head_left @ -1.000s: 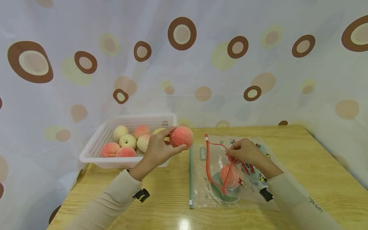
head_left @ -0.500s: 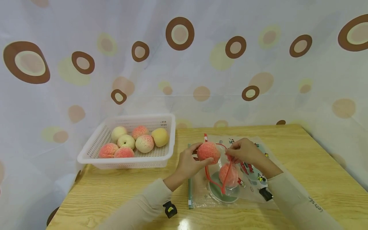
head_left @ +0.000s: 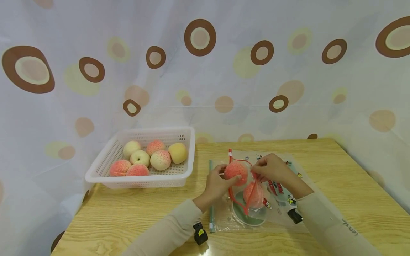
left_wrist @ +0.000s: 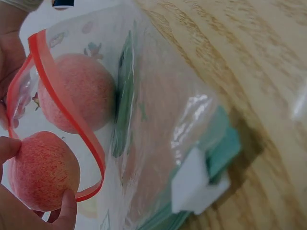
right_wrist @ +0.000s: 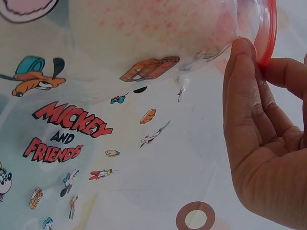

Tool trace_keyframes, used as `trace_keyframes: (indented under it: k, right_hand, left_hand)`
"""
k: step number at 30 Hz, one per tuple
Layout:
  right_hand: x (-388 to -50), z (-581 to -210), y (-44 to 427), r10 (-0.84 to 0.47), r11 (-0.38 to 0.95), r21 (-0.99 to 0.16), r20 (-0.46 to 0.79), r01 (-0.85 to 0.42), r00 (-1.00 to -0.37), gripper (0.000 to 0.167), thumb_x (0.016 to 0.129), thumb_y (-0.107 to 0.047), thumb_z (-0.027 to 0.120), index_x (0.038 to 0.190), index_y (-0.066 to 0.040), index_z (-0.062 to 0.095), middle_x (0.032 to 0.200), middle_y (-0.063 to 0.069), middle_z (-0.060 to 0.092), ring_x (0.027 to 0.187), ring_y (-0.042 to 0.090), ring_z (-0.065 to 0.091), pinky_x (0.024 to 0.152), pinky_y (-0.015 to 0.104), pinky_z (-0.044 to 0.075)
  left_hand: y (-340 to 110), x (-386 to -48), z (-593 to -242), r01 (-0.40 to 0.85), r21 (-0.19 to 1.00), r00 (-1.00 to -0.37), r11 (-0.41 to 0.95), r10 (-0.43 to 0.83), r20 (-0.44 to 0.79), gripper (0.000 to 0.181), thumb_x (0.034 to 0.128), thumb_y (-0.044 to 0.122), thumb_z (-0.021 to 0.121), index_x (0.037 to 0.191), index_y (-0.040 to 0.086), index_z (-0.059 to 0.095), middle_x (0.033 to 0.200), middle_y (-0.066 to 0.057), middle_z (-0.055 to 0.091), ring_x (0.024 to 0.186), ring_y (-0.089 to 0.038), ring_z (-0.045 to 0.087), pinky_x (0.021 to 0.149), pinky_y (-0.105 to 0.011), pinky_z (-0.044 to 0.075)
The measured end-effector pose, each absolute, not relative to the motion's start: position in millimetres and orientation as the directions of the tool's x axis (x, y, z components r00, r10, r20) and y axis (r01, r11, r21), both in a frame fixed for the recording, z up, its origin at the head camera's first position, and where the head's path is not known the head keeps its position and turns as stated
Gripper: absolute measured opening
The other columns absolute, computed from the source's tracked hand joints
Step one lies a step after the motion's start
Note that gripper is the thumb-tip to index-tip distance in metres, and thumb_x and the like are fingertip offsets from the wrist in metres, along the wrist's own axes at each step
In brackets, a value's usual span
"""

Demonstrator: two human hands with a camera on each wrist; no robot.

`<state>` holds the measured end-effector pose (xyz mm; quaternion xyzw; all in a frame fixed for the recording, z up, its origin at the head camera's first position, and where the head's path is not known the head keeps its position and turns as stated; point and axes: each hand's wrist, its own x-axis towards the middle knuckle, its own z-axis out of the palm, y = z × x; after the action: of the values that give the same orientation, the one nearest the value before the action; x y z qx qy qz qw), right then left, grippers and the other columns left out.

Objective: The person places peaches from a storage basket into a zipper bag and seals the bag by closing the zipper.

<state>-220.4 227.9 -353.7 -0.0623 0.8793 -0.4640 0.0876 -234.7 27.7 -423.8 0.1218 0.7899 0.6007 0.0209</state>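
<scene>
While right fingers (right_wrist: 241, 88) pinch bag (head_left: 277, 188), peach (left_wrist: 41, 170) between left fingers (left_wrist: 68, 211).

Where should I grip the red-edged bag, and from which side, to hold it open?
Likely the red edge of the bag, pinched from the right, as the right hand does. It forms a narrow band that should pinch easily, while the rest is wide and limp-looking. The left hand, holding a peach, is on the left, so gripping from the right should leave it room.
</scene>
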Motion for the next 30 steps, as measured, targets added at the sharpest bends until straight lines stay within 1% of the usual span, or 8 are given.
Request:
trace_keyframes:
  k: [5, 7, 10, 13, 19, 23, 26, 30]
  right_hand:
    - [-220.8, -353.8, 227.2, -0.192, 0.567, -0.823, -0.095, -0.031, -0.977, 0.024, 0.093, -0.014, 0.058, 0.094, 0.007, 0.070, 0.073, 0.006, 0.068, 0.068, 0.018, 0.067, 0.065, 0.035, 0.058]
    - [-220.4, -353.7, 226.8, -0.194, 0.576, -0.817, -0.089, -0.040, -0.977, 0.024, 0.093, -0.014, 0.058, 0.092, 0.006, 0.070, 0.074, 0.006, 0.067, 0.068, 0.018, 0.067, 0.065, 0.036, 0.058]
    - [-220.4, -355.0, 226.5, -0.195, 0.585, -0.809, -0.082, -0.049, -0.977, 0.023, 0.093, -0.015, 0.058, 0.091, 0.005, 0.071, 0.074, 0.006, 0.068, 0.067, 0.018, 0.067, 0.064, 0.036, 0.058]
    - [-220.3, -356.1, 226.2, -0.193, 0.593, -0.804, -0.079, -0.052, -0.978, 0.023, 0.093, -0.014, 0.059, 0.092, 0.005, 0.071, 0.075, 0.006, 0.068, 0.067, 0.018, 0.067, 0.064, 0.037, 0.058]
    - [-219.3, -354.6, 225.0, -0.184, 0.602, -0.796, -0.063, -0.061, -0.981, 0.022, 0.092, -0.014, 0.060, 0.092, 0.006, 0.071, 0.076, 0.007, 0.069, 0.065, 0.018, 0.067, 0.063, 0.038, 0.058]
    - [-219.5, -352.6, 224.9, -0.191, 0.603, -0.794, -0.052, -0.075, -0.980, 0.023, 0.092, -0.014, 0.060, 0.092, 0.006, 0.071, 0.076, 0.008, 0.069, 0.065, 0.018, 0.067, 0.063, 0.038, 0.058]
    - [-220.4, -352.6, 225.7, -0.192, 0.598, -0.798, -0.055, -0.072, -0.980, 0.023, 0.093, -0.015, 0.061, 0.092, 0.006, 0.071, 0.077, 0.008, 0.069, 0.066, 0.018, 0.067, 0.063, 0.038, 0.058]
    - [-220.8, -353.8, 226.7, -0.190, 0.599, -0.798, -0.060, -0.067, -0.980, 0.023, 0.093, -0.015, 0.061, 0.094, 0.006, 0.071, 0.077, 0.007, 0.069, 0.067, 0.017, 0.067, 0.064, 0.038, 0.058]
  left_hand:
    - [33.3, -237.3, -430.3, 0.225, 0.937, -0.962, 0.268, 0.214, 0.170, 0.054, 0.0798, 0.033, 0.078, 0.120, 0.001, 0.059, 0.105, -0.006, 0.061, 0.079, -0.009, 0.056, 0.063, -0.019, 0.049]
    - [34.8, -236.8, -431.3, 0.260, 0.922, -0.956, 0.288, 0.213, 0.203, 0.053, 0.0798, 0.033, 0.078, 0.118, 0.001, 0.060, 0.103, -0.006, 0.061, 0.077, -0.010, 0.056, 0.061, -0.019, 0.048]
    - [36.2, -237.0, -433.2, 0.308, 0.895, -0.944, 0.322, 0.222, 0.245, 0.052, 0.0803, 0.034, 0.077, 0.116, 0.000, 0.062, 0.102, -0.008, 0.061, 0.076, -0.011, 0.057, 0.061, -0.019, 0.047]
    - [36.6, -237.5, -435.4, 0.315, 0.888, -0.941, 0.334, 0.228, 0.248, 0.051, 0.0819, 0.033, 0.075, 0.117, -0.001, 0.063, 0.102, -0.009, 0.063, 0.079, -0.013, 0.060, 0.063, -0.019, 0.049]
    - [37.1, -238.9, -438.9, 0.352, 0.876, -0.926, 0.329, 0.257, 0.276, 0.032, 0.0906, 0.019, 0.064, 0.113, -0.005, 0.066, 0.102, -0.015, 0.069, 0.086, -0.021, 0.068, 0.070, -0.021, 0.054]
    - [36.1, -241.7, -440.7, 0.418, 0.842, -0.897, 0.342, 0.301, 0.324, 0.023, 0.0904, 0.006, 0.059, 0.107, -0.008, 0.067, 0.100, -0.020, 0.068, 0.084, -0.025, 0.067, 0.070, -0.024, 0.054]
    - [33.4, -243.7, -441.4, 0.407, 0.819, -0.904, 0.405, 0.304, 0.299, 0.028, 0.0846, -0.001, 0.060, 0.111, -0.011, 0.063, 0.100, -0.024, 0.063, 0.083, -0.027, 0.064, 0.068, -0.024, 0.053]
    - [30.3, -245.1, -441.4, 0.327, 0.808, -0.929, 0.490, 0.322, 0.181, 0.042, 0.0794, -0.001, 0.063, 0.119, -0.013, 0.056, 0.104, -0.025, 0.062, 0.088, -0.030, 0.063, 0.071, -0.029, 0.053]
